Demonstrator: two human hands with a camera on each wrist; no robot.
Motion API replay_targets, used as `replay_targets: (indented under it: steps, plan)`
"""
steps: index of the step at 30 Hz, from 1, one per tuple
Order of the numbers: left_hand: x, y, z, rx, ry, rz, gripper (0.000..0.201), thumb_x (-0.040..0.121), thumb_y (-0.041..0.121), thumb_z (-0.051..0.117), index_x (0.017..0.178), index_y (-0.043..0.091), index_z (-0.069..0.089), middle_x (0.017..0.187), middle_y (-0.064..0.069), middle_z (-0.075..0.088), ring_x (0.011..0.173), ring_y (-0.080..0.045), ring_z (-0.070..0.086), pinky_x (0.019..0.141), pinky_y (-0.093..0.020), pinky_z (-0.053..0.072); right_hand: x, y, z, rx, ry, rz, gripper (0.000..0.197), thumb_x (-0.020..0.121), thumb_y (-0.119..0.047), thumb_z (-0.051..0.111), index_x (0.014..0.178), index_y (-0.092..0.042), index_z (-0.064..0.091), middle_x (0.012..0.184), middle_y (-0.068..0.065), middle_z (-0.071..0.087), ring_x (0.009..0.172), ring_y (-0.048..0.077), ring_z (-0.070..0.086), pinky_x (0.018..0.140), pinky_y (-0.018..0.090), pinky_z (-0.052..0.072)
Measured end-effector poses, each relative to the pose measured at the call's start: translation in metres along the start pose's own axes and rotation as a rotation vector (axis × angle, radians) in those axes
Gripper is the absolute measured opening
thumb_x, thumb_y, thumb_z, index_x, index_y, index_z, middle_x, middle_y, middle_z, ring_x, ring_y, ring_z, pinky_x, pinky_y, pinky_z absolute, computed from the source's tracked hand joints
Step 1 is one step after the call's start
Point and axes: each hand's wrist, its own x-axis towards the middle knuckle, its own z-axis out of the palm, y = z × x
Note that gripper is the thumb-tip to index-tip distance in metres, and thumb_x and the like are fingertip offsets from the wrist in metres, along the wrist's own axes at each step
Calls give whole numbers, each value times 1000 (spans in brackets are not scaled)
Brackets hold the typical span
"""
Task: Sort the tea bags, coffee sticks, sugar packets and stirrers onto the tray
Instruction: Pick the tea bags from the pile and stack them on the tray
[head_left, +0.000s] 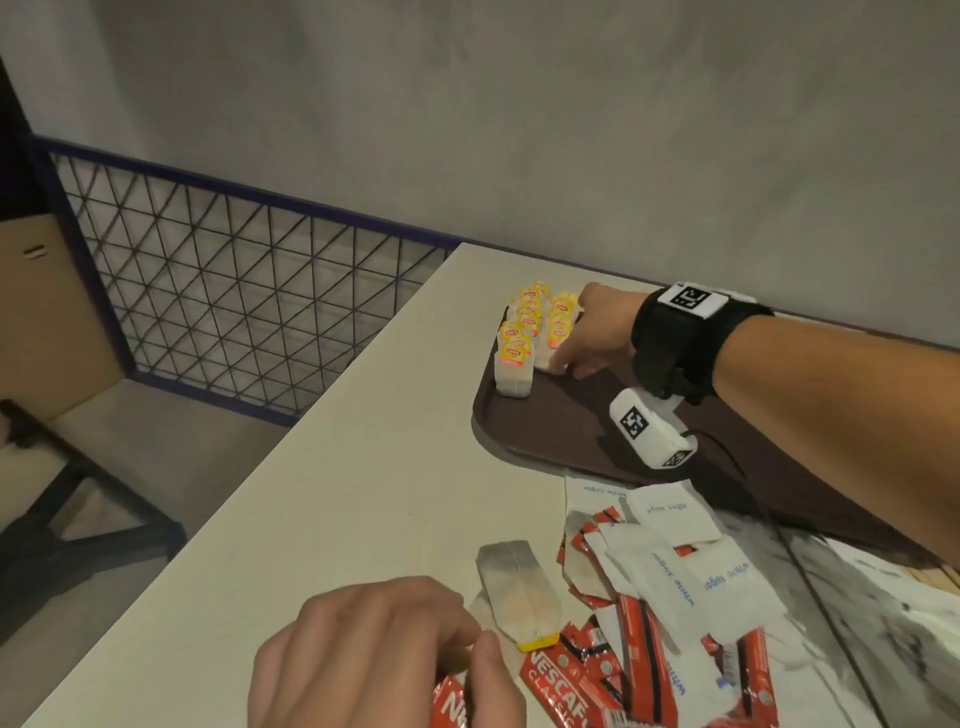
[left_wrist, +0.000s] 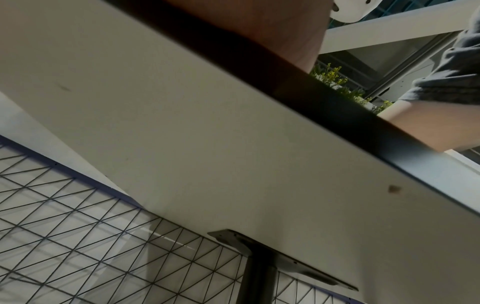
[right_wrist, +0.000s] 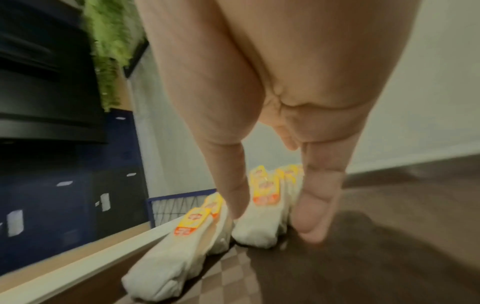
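A: Tea bags (head_left: 524, 332) — where were they?

B: Standing in 2 short rows at the far left corner of the brown tray (head_left: 582, 431), yellow tags up. 1 more tea bag (head_left: 519, 592) lay flat on the table (head_left: 363, 441), off the tray, at the left edge of the loose pile.

A: And the right hand (head_left: 597, 332)?

B: Reached over the tray to the right-hand row. The right wrist view showed its fingers (right_wrist: 319, 205) straight and pointing down, thumb on 1 side of the front bag and a fingertip on the other, touching or nearly so. It was loosely open, not curled round anything.

A: The left hand (head_left: 374, 654)?

B: At the near edge of the table, knuckles up, fingers bent, thumb tip beside the yellow tag of the flat tea bag. I cannot tell whether it had hold of anything; its wrist camera showed only the table's underside.

A: The rest of the pile?

B: Red coffee sticks (head_left: 639, 670) and white sugar packets (head_left: 670, 514) overlapped on the table, just beside the tray's near rim.
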Motion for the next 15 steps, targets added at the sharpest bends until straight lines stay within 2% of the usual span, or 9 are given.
replay_targets:
  steps: [1, 2, 4, 6, 7, 8, 10, 13, 15]
  plan:
    - [-1, -3, 1, 19, 59, -22, 10, 69, 40, 62, 72, 37, 53, 87, 25, 60, 79, -12, 59, 68, -44, 52, -10, -2, -4, -100, 35, -24, 59, 77, -14, 88, 119, -2, 47, 93, 21, 73, 78, 35, 77, 77, 52, 63]
    - [-2, 2, 0, 12, 39, -68, 5, 70, 36, 62, 69, 36, 56, 86, 23, 62, 81, -12, 58, 72, -42, 49, -25, -5, -8, -244, 83, -86, 63, 78, -23, 87, 123, -6, 47, 90, 16, 74, 74, 33, 76, 73, 49, 64]
    - [-4, 10, -9, -26, -9, -146, 4, 67, 30, 59, 67, 30, 63, 81, 19, 64, 82, -8, 54, 78, -32, 41, -65, -13, -14, -502, 112, -302, 58, 79, -36, 84, 126, -18, 55, 87, 0, 70, 72, 23, 70, 66, 37, 60]
    - [-4, 16, -13, 11, -45, -182, 13, 64, 26, 54, 71, 27, 64, 81, 18, 63, 82, -7, 51, 82, -27, 36, -115, -19, -8, -582, -84, -484, 39, 80, -40, 83, 114, -32, 64, 89, -9, 66, 78, 14, 63, 66, 30, 52]
    - [-3, 19, -14, 8, -94, -186, 17, 63, 26, 52, 74, 27, 64, 82, 19, 62, 83, -7, 51, 83, -27, 34, -140, -20, 0, -593, -220, -526, 35, 79, -43, 83, 109, -36, 65, 93, -11, 66, 82, 12, 63, 70, 29, 54]
    - [-3, 20, -14, 5, -136, -210, 20, 63, 27, 50, 77, 28, 64, 84, 19, 61, 84, -7, 50, 82, -28, 33, -161, -19, 9, -617, -326, -546, 36, 77, -45, 84, 107, -39, 65, 98, -12, 65, 87, 11, 63, 74, 29, 56]
    - [-6, 17, -16, 59, -212, -264, 23, 64, 31, 49, 83, 32, 61, 85, 21, 58, 86, -7, 48, 84, -29, 30, -192, -14, 27, -713, -421, -590, 42, 75, -50, 84, 110, -39, 63, 104, -16, 60, 92, 7, 60, 77, 27, 56]
    - [-1, 23, -19, 186, -391, -345, 23, 70, 41, 46, 91, 40, 57, 91, 25, 52, 93, -3, 42, 89, -27, 25, -210, -2, 49, -848, -363, -677, 44, 78, -49, 81, 115, -35, 61, 105, -15, 56, 90, 7, 54, 72, 22, 49]
    - [4, 28, -20, 273, -492, -383, 32, 77, 48, 41, 102, 42, 59, 104, 26, 51, 103, -2, 39, 97, -28, 26, -211, 6, 58, -862, -287, -731, 38, 83, -45, 78, 113, -30, 61, 100, -13, 55, 86, 8, 51, 69, 22, 43]
